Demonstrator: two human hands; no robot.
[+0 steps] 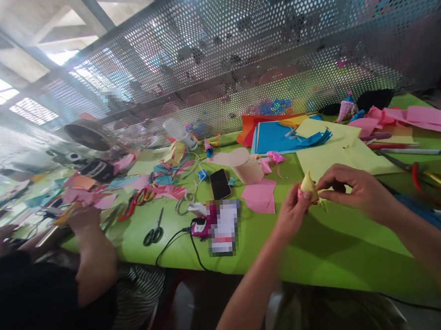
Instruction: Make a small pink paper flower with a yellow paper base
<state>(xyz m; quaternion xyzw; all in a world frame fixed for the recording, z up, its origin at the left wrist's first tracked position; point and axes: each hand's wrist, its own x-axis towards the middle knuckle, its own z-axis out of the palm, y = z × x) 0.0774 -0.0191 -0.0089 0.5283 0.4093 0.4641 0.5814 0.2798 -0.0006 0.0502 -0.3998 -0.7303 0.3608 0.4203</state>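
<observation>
My left hand (292, 211) and my right hand (351, 189) meet above the green table (322, 248), both pinched on a small folded yellow paper piece (308, 183). The left fingers grip its lower end and the right fingers close on its side. A pale yellow sheet (339, 152) lies just behind the hands. A pink paper square (260, 196) lies to the left of my left hand.
A co-worker's arm (93, 252) rests at the left among paper scraps. Scissors (154, 233), a black phone (220, 184), a paper roll (247, 169), blue and orange sheets (274, 134) and a perforated metal screen (237, 74) lie behind. Pens lie at the right (410, 151).
</observation>
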